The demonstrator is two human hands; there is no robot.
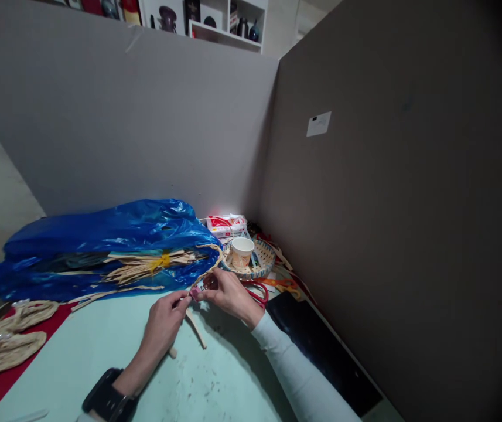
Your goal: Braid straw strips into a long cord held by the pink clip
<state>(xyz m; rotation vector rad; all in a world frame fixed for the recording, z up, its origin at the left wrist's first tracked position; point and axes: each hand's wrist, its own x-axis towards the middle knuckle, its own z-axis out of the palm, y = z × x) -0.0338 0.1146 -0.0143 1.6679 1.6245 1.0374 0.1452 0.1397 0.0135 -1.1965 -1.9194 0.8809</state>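
Observation:
My left hand, with a black watch on its wrist, is closed in a pinch over the pale green tabletop. Fingertip to fingertip with it, my right hand is closed too. Between them is a small purplish-pink piece, too small to make out clearly, which both hands pinch. A braided straw cord curves up from the fingers toward the basket; its lower end is hidden by them. Below the hands, a loose straw strip lies on the table.
Blue plastic with a tied straw bundle lies behind. A woven basket holds a paper cup. Red-handled scissors and a black slab lie right, woven straw soles left. Grey partitions enclose the table.

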